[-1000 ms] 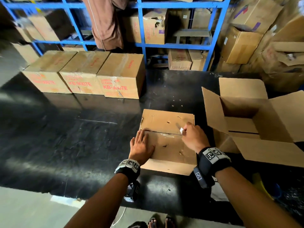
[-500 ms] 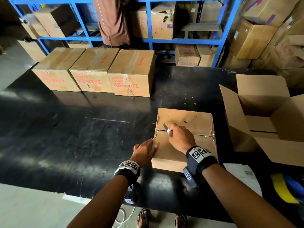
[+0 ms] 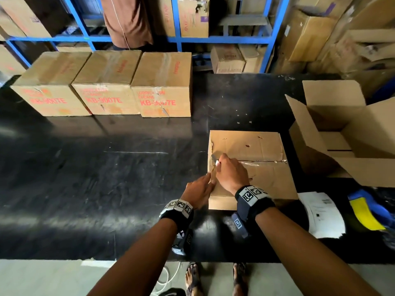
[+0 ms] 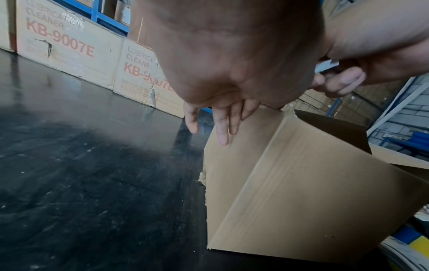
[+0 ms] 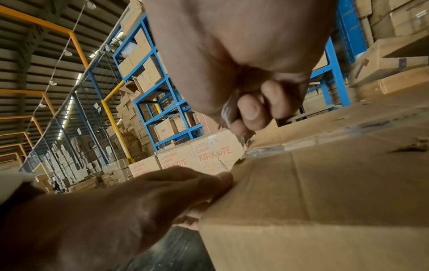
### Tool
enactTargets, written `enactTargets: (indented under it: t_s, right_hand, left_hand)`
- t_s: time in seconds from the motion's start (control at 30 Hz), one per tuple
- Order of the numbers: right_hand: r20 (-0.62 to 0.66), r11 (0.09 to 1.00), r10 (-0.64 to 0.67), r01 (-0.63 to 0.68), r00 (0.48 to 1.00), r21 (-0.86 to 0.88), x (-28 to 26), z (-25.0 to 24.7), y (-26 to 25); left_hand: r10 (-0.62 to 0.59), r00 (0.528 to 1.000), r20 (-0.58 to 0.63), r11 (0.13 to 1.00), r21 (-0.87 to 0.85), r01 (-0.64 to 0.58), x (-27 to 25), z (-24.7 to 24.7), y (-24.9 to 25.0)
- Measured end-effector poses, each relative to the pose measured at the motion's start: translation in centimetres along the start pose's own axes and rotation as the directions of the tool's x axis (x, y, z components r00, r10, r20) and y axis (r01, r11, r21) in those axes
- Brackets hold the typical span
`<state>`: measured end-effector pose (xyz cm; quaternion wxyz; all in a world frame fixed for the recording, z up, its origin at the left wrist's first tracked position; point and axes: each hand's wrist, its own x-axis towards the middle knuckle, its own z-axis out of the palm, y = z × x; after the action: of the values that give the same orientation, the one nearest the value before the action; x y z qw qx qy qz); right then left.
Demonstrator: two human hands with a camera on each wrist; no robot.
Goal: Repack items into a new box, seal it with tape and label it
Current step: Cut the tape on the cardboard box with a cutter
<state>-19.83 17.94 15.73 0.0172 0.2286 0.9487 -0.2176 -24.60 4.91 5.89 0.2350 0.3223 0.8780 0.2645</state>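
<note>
Closed box [image 3: 250, 167] sits near-centre on table [image 3: 106, 167]. Right hand [image 3: 232, 174] grips cutter [image 3: 214, 157] at the seam's left end; left hand [image 3: 199, 190], fingers straight, braces the left side. Step looks like slitting tape; next, lift flaps, transfer contents to open box [image 3: 342, 135] at right.

three sealed cartons [image 3: 102, 82] printed kb-9007e stand side by side, touching, at the far left of the black tabletop [image 3: 85, 167]. behind them blue shelving [image 3: 275, 35] holds more cardboard boxes. near the tabletop's right edge lie white printed papers [image 3: 322, 214] beside a yellow and blue item [image 3: 365, 214].
</note>
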Motion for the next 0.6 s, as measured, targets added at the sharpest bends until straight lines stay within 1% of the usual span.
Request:
enactTargets:
  t_s: [0.23,0.43,0.6]
  right_hand:
    - [-0.017,0.999,0.002,-0.003,1.000,-0.038,0.2,0.0,-0.2]
    - [-0.021,0.999,-0.030,0.029,0.999,-0.022,0.6,0.3,-0.6]
    - [0.010,0.998,-0.046,0.047,0.999,-0.031,1.6,0.2,-0.6]
  left_hand:
    - [0.021,1.000,0.021,0.999,-0.027,-0.020,0.0,-0.2,0.1]
    - [0.003,1.000,0.030,1.000,-0.013,-0.002,-0.4,-0.5,0.6]
    - [-0.003,1.000,0.021,0.999,0.035,0.003,-0.3,-0.2,0.6]
